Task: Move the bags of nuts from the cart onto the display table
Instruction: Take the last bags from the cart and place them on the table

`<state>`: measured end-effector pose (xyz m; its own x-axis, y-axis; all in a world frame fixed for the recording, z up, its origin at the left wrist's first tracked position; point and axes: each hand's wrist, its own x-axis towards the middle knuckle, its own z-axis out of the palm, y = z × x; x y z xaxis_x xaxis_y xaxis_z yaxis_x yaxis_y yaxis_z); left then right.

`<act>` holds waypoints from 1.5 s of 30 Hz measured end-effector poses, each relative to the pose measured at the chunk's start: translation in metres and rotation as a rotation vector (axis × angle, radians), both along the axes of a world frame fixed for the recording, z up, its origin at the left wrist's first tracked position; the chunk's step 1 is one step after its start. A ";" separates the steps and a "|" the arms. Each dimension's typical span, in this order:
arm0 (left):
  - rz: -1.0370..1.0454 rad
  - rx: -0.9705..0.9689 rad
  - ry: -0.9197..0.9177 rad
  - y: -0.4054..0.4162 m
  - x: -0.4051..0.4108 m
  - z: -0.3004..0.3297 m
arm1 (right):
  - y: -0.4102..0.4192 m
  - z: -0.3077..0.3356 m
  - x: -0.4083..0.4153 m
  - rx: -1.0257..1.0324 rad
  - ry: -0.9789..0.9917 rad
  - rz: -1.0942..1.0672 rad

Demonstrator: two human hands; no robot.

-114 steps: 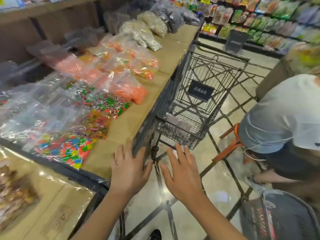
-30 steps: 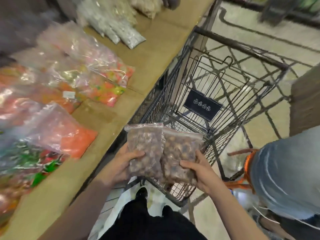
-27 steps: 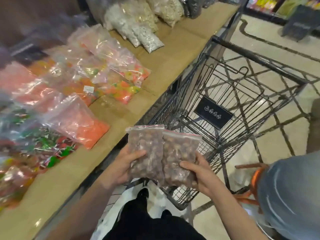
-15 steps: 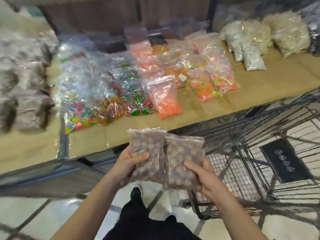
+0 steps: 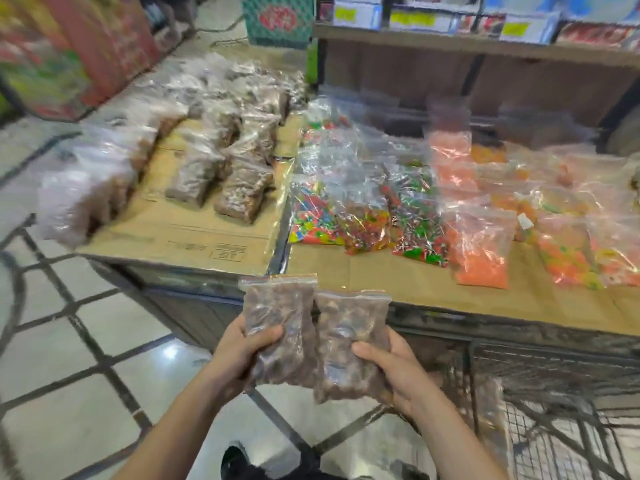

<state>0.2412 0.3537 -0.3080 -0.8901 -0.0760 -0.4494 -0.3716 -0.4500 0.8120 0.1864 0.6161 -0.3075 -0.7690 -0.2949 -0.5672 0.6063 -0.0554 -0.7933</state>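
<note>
I hold two clear zip bags of brown nuts upright side by side above the floor, in front of the display table [image 5: 194,233]. My left hand [image 5: 242,355] grips the left bag of nuts [image 5: 280,327]. My right hand [image 5: 391,372] grips the right bag of nuts [image 5: 349,344]. The wire cart [image 5: 554,410] stands at the lower right, beside my right arm. Several bags of nuts [image 5: 221,161] lie in rows on the cardboard-covered table section to the left.
Bags of coloured candy [image 5: 363,209] and orange sweets [image 5: 481,244] cover the table section to the right. A wooden shelf [image 5: 485,50] with packaged goods runs behind. Tiled floor [image 5: 69,341] lies to the left, and my dark shoe [image 5: 235,459] shows below.
I have turned left from the cart with both bags in hand. The nut section of the table has come into view ahead, and the cart has slid to the lower right.
</note>
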 end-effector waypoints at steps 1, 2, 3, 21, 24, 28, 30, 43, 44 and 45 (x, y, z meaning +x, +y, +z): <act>0.028 -0.002 -0.003 -0.020 0.005 0.000 | -0.022 0.000 0.000 -0.006 0.000 0.009; 0.056 -0.001 -0.004 -0.041 0.009 0.000 | -0.044 0.000 -0.001 -0.014 0.001 0.016; 0.076 -0.001 -0.001 -0.061 0.013 0.000 | -0.067 0.001 0.000 -0.016 0.002 0.019; 0.304 -0.023 0.067 -0.339 0.008 0.026 | -0.338 0.021 -0.029 -0.061 0.119 0.091; 0.329 -0.022 0.076 -0.365 -0.015 0.028 | -0.364 0.021 -0.052 -0.089 0.099 0.067; 0.297 -0.021 0.098 -0.402 -0.055 0.033 | -0.404 0.020 -0.092 -0.117 0.101 0.046; 0.284 -0.030 0.098 -0.424 -0.079 0.033 | -0.425 0.015 -0.116 -0.130 0.121 0.047; 0.194 -0.143 0.071 -0.550 -0.269 0.069 | -0.554 0.030 -0.270 -0.175 0.142 -0.083; 0.188 -0.149 0.067 -0.556 -0.282 0.071 | -0.559 0.033 -0.280 -0.180 0.152 -0.094; 0.186 -0.151 0.059 -0.561 -0.296 0.071 | -0.564 0.035 -0.290 -0.182 0.158 -0.110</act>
